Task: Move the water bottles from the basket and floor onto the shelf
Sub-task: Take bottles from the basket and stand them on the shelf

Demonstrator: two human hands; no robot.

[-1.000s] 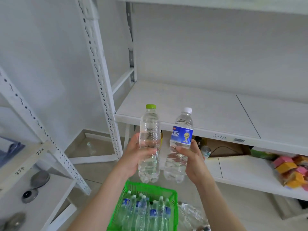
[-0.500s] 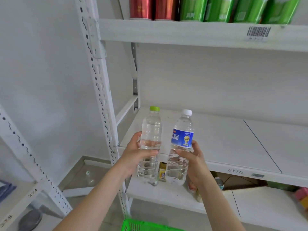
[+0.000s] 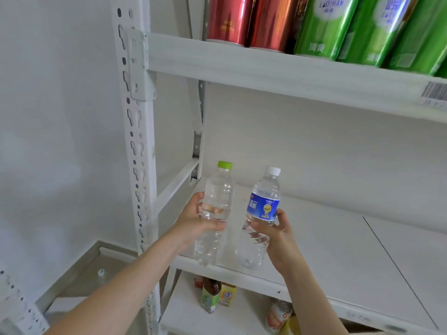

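Observation:
My left hand (image 3: pixel 193 220) grips a clear, unlabelled water bottle with a green cap (image 3: pixel 216 199) around its middle. My right hand (image 3: pixel 275 234) grips a clear water bottle with a white cap and a blue label (image 3: pixel 263 204) just below the label. Both bottles are upright, side by side, held over the front left part of the white middle shelf (image 3: pixel 338 250). Their bases hang near the shelf's front edge; I cannot tell whether they touch the board. The basket is out of view.
A white perforated upright (image 3: pixel 137 141) stands left of the hands. The shelf above (image 3: pixel 278 73) carries red and green cans (image 3: pixel 321 27). Below, the lower shelf holds a green-labelled bottle (image 3: pixel 210 296) and small packets. One small bottle (image 3: pixel 100 274) stands on the floor at left.
Both hands have carried the bottles up and forward from above the green basket to over the middle shelf. My view has lifted, so the basket dropped out of sight and the cans appeared.

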